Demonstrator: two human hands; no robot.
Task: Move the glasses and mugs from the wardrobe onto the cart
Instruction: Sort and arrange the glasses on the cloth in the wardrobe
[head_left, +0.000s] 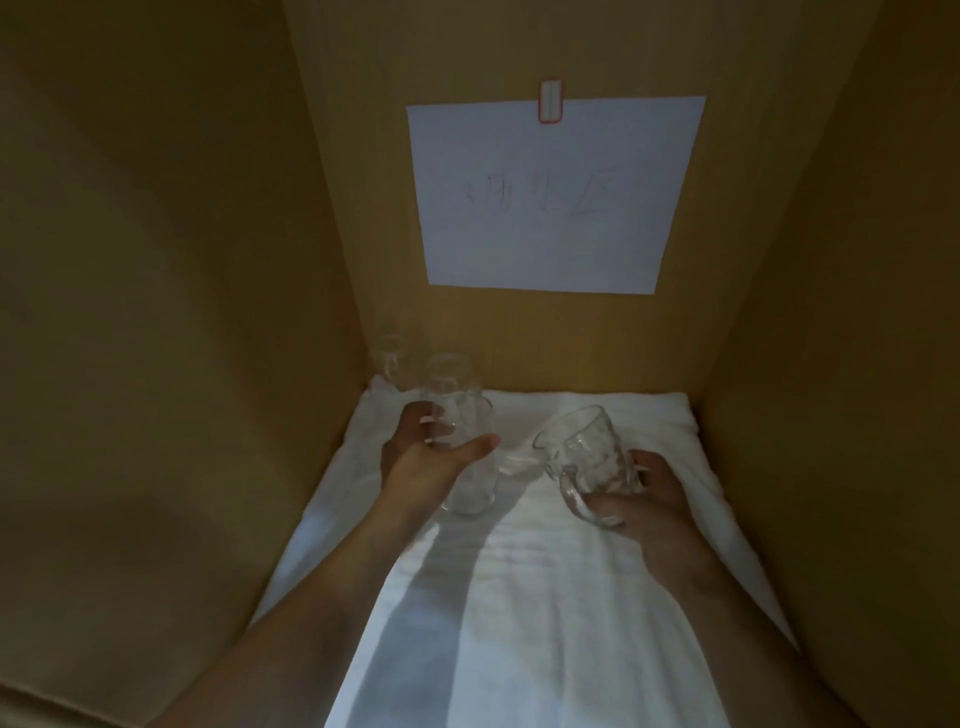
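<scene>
I am reaching into the wooden wardrobe. My left hand (423, 454) grips a tall clear glass (460, 441), fingers and thumb curled round its side; the glass stands upright over the white towel (545, 597). My right hand (641, 499) holds a clear dimpled glass mug (584, 457) by its base and handle, tilted with the mouth toward the upper left and lifted off the towel. Another clear glass (390, 358) stands in the back left corner, faint in the dim light.
The wardrobe's side walls (156, 312) close in on both sides. A white paper sheet (550, 192) with faint writing is taped to the back panel. The towel covers the shelf floor from back to front.
</scene>
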